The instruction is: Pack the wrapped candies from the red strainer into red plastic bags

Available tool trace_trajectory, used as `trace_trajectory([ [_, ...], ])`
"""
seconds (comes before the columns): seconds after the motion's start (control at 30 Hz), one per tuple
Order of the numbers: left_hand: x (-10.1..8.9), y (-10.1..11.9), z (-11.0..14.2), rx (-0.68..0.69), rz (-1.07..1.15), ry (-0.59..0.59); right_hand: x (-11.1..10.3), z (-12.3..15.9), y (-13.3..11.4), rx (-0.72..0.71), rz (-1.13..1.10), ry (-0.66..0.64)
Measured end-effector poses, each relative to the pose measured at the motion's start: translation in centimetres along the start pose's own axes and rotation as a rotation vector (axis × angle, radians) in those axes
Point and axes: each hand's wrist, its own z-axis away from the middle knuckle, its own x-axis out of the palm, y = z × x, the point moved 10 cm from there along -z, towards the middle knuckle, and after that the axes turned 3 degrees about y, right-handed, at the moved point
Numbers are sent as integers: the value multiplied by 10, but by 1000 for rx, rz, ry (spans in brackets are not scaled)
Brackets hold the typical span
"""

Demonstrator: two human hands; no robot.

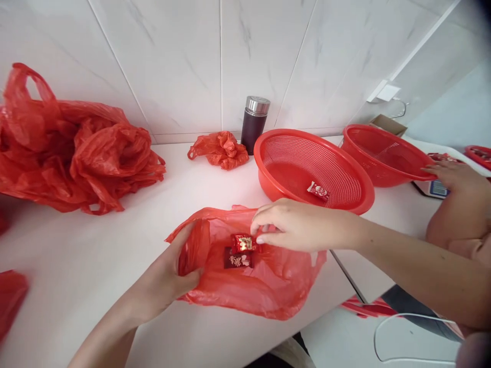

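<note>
My left hand [169, 273] grips the left side of an open red plastic bag [264, 301], with the thumb inside its mouth and the fingers behind the film. Reaching into the bag from the right is my right hand [286, 225], its thumb and fingers pinched at the end of a red and gold wrapped candy [243, 243]. Just below that candy lies a dark wrapped candy [238, 258] with white lettering, partly covered by it. Behind my right hand stands a red perforated basket [276, 176] with a red and white wrapped candy [318, 191] inside.
Crumpled red bags [80, 158] pile up at the left. A smaller bag bundle [224, 149] and a dark flask [253, 125] stand by the tiled wall. On the right, another person's hand [452, 174] touches a second red basket [379, 163] near a scale [437, 189].
</note>
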Motion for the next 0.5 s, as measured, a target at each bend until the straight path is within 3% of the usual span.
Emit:
trace_trajectory([
  [0.1, -4, 0, -1, -3, 73, 29, -47, 5, 10, -1, -62, 261],
  [0.2, -3, 6, 1, 8, 111, 22, -95, 13, 66, 146, 41, 532],
  [0.23, -1, 8, 2, 14, 102, 10, -100, 14, 96, 266, 141, 510],
  [0.3, 4, 11, 4, 20, 56, -24, -88, 19, 164, 558, 257, 277],
  [0.37, 7, 14, 7, 30, 13, -22, -73, 27, 210, 681, 243, 128],
  [0.43, 5, 15, 7, 45, 8, 29, -56, 34, 234, 720, 184, 19],
  [0.5, 0, 16, 7, 56, 24, 86, -41, 36, 236, 679, 101, -56],
])
